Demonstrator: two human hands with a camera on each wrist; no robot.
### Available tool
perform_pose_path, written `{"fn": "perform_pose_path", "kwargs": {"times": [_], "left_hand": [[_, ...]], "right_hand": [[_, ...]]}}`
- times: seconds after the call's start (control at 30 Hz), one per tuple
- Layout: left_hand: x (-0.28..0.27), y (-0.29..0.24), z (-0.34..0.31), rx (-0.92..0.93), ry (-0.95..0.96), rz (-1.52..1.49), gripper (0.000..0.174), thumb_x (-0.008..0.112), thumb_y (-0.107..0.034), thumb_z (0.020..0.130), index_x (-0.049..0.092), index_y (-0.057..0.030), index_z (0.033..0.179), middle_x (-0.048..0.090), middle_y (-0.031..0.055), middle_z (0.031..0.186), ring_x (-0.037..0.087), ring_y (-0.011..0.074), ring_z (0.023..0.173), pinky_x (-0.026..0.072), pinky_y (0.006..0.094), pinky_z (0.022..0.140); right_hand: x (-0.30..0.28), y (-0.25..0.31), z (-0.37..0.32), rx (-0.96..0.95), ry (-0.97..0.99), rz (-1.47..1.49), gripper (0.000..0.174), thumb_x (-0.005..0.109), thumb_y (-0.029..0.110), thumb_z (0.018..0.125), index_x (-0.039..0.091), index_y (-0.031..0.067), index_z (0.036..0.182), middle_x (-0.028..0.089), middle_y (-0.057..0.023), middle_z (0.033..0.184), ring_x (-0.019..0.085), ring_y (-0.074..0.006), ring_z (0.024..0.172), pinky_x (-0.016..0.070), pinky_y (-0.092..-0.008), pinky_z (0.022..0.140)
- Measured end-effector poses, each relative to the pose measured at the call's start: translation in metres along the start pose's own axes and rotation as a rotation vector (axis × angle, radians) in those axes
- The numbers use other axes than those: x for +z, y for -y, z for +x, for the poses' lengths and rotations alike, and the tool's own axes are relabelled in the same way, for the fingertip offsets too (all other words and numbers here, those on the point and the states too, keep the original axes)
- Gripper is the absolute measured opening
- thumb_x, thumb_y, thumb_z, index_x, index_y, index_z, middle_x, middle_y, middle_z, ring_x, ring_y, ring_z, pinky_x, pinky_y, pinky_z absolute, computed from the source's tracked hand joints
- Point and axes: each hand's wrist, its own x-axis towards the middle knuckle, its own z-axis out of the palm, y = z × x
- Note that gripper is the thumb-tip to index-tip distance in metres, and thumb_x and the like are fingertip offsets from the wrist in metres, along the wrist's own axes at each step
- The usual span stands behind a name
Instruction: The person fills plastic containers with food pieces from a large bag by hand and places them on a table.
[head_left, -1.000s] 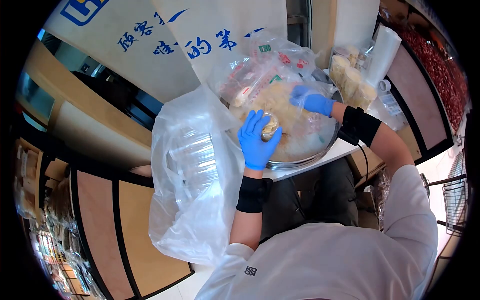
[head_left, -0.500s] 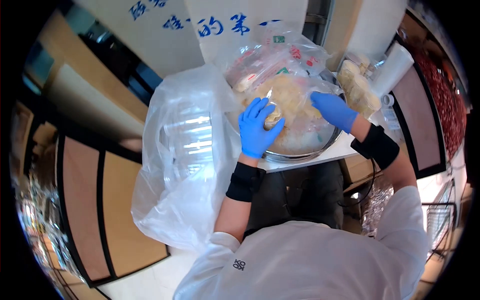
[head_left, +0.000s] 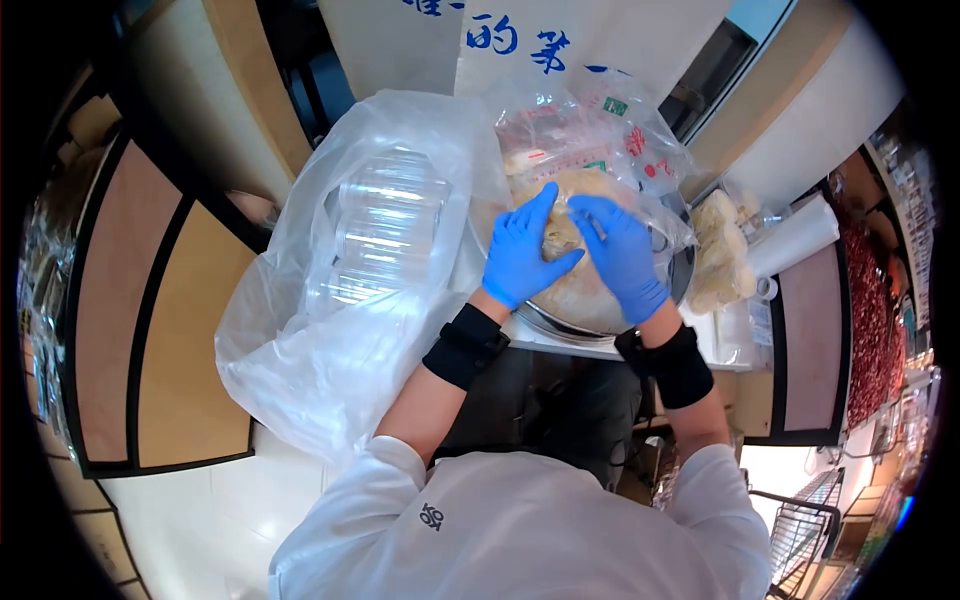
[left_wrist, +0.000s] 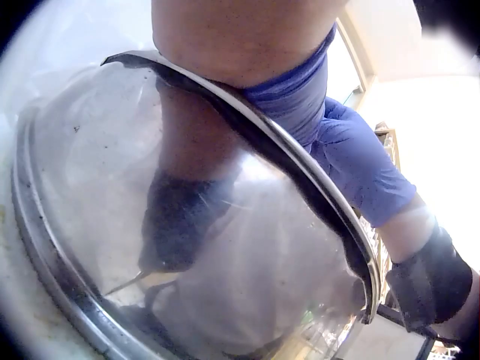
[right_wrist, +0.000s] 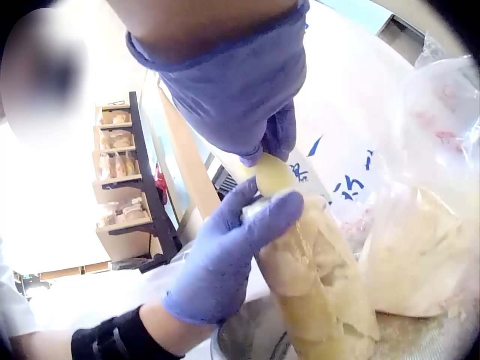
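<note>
The left hand (head_left: 520, 255), in a blue glove, grips a clear container (right_wrist: 319, 277) filled with pale, thin slices, its thumb and fingers round the upper end in the right wrist view. At the container's mouth the right hand (right_wrist: 232, 97), gloved too, pinches a round pale-yellow slice (right_wrist: 274, 176). Both hands are above a wide metal basin (head_left: 685, 272) holding more pale pieces, partly in clear plastic. In the left wrist view the basin's shiny wall (left_wrist: 247, 240) fills much of the picture and hides the left fingers.
Left of the basin lies a large translucent bag (head_left: 300, 370) of stacked clear containers (head_left: 385, 225). On the right stand filled containers (head_left: 722, 255), a white plastic roll (head_left: 800, 238) and a small white ring (head_left: 766, 288). A printed white panel (head_left: 600, 30) rises behind.
The right hand has come from the basin's right side to the container in the left hand and now pinches a slice there. The head view has turned, shifting the scene.
</note>
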Motion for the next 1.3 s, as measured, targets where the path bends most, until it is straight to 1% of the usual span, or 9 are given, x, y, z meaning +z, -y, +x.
{"fn": "perform_pose_path", "kwargs": {"times": [0.3, 0.47, 0.57, 0.77, 0.83, 0.93, 1.07, 1.13, 1.3], "left_hand": [[0.003, 0.008, -0.001, 0.118, -0.021, 0.052, 0.072, 0.075, -0.031, 0.070, 0.051, -0.0118, 0.135, 0.055, 0.0097, 0.133, 0.055, 0.0278, 0.120, 0.0409, 0.0365, 0.092], [-0.008, 0.007, -0.002, 0.150, 0.012, 0.005, 0.064, 0.070, -0.025, 0.074, 0.052, -0.0109, 0.134, 0.055, 0.0096, 0.135, 0.054, 0.0277, 0.121, 0.0400, 0.0360, 0.095], [-0.003, 0.020, 0.003, 0.222, -0.009, -0.053, 0.052, 0.065, -0.022, 0.080, 0.055, -0.0076, 0.129, 0.057, 0.0112, 0.131, 0.056, 0.0280, 0.117, 0.0416, 0.0392, 0.092], [0.003, 0.011, 0.009, 0.110, -0.093, -0.257, 0.031, 0.056, -0.012, 0.089, 0.062, -0.0001, 0.118, 0.066, 0.0175, 0.111, 0.063, 0.0346, 0.104, 0.0486, 0.0387, 0.090], [0.004, 0.009, 0.006, -0.067, -0.059, -0.360, 0.033, 0.054, -0.008, 0.091, 0.059, -0.0007, 0.123, 0.064, 0.0164, 0.119, 0.062, 0.0309, 0.108, 0.0469, 0.0362, 0.094], [0.018, 0.016, 0.005, -0.016, -0.220, -0.362, 0.039, 0.054, -0.008, 0.091, 0.054, -0.0027, 0.130, 0.063, 0.0117, 0.121, 0.062, 0.0248, 0.107, 0.0467, 0.0342, 0.094], [0.016, 0.009, 0.001, -0.262, -0.094, -0.508, 0.044, 0.053, -0.006, 0.090, 0.050, -0.0046, 0.134, 0.062, 0.0082, 0.123, 0.061, 0.0200, 0.108, 0.0457, 0.0320, 0.094], [0.014, 0.005, 0.005, -0.375, -0.071, -0.568, 0.038, 0.056, -0.009, 0.086, 0.060, -0.0071, 0.124, 0.068, 0.0142, 0.104, 0.066, 0.0161, 0.081, 0.0508, 0.0322, 0.072], [0.020, 0.006, 0.005, -0.244, -0.141, -0.468, 0.030, 0.055, -0.007, 0.085, 0.066, -0.0070, 0.114, 0.068, 0.0133, 0.105, 0.066, 0.0135, 0.083, 0.0505, 0.0304, 0.072]], "right_hand": [[0.010, 0.012, -0.020, 0.010, 0.076, 0.126, 0.017, 0.069, 0.010, 0.082, 0.067, 0.0049, 0.098, 0.067, -0.0116, 0.093, 0.062, -0.0282, 0.078, 0.0497, -0.0366, 0.075], [0.016, 0.001, -0.026, 0.324, 0.039, 0.296, 0.019, 0.071, 0.012, 0.083, 0.066, 0.0020, 0.098, 0.068, -0.0083, 0.095, 0.065, -0.0191, 0.089, 0.0498, -0.0316, 0.081], [0.019, -0.006, -0.017, 0.350, 0.041, 0.466, 0.024, 0.072, 0.011, 0.082, 0.064, 0.0017, 0.103, 0.069, -0.0072, 0.096, 0.065, -0.0151, 0.093, 0.0497, -0.0292, 0.084], [0.024, -0.013, -0.015, 0.435, 0.059, 0.546, 0.041, 0.073, 0.009, 0.080, 0.056, 0.0029, 0.117, 0.069, -0.0084, 0.095, 0.066, -0.0148, 0.090, 0.0501, -0.0281, 0.082], [0.023, -0.011, -0.018, 0.440, 0.070, 0.495, 0.043, 0.074, 0.009, 0.080, 0.056, 0.0028, 0.119, 0.069, -0.0078, 0.094, 0.066, -0.0148, 0.090, 0.0502, -0.0282, 0.082], [0.014, -0.003, -0.015, 0.445, 0.102, 0.393, 0.046, 0.074, 0.010, 0.080, 0.055, 0.0024, 0.121, 0.070, -0.0069, 0.093, 0.067, -0.0146, 0.089, 0.0502, -0.0282, 0.082], [0.008, 0.002, -0.009, 0.483, 0.152, 0.362, 0.045, 0.073, 0.011, 0.081, 0.056, 0.0012, 0.121, 0.070, -0.0080, 0.095, 0.067, -0.0140, 0.088, 0.0500, -0.0279, 0.083], [0.012, -0.007, -0.016, 0.427, 0.122, 0.397, 0.042, 0.071, 0.012, 0.083, 0.057, 0.0009, 0.120, 0.070, -0.0078, 0.095, 0.066, -0.0141, 0.088, 0.0502, -0.0278, 0.083], [0.004, -0.026, -0.031, 0.435, -0.136, 0.727, 0.030, 0.066, 0.013, 0.089, 0.060, -0.0001, 0.116, 0.069, -0.0060, 0.097, 0.065, -0.0139, 0.087, 0.0509, -0.0273, 0.081]]}}
